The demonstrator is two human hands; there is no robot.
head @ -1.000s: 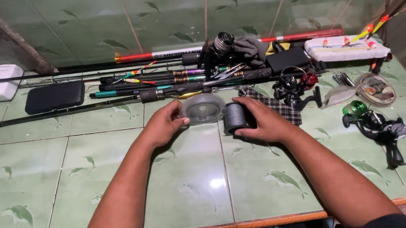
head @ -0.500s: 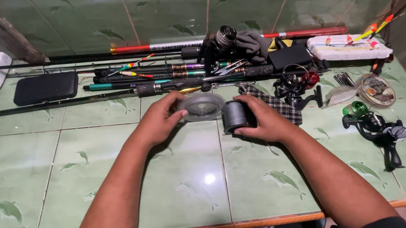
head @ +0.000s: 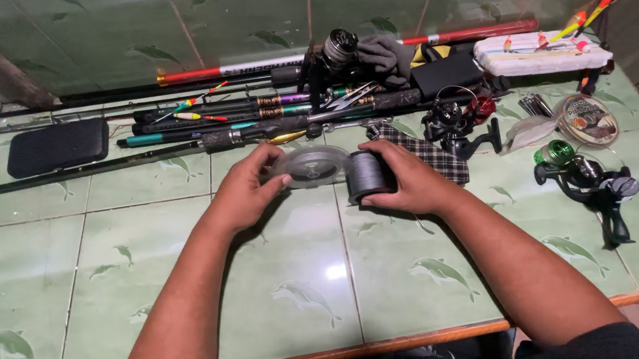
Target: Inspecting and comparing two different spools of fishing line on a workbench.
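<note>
Fingers [head: 367, 151] around dark line spool [head: 368, 175]

Fishing rods [head: 250, 108], black case [head: 57, 146], green-spooled reel [head: 585, 177] on green tiled surface [head: 147, 258].

Head view, steeply down, close over tiled table [head: 51, 307]

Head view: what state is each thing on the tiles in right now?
Clear line spool: lying flat, held by left hand.
Grey line spool: on edge, gripped by right hand.
Green-knobbed reel: lying on its side, untouched.
Black case: closed.
White tackle box: closed, floats on top.
</note>
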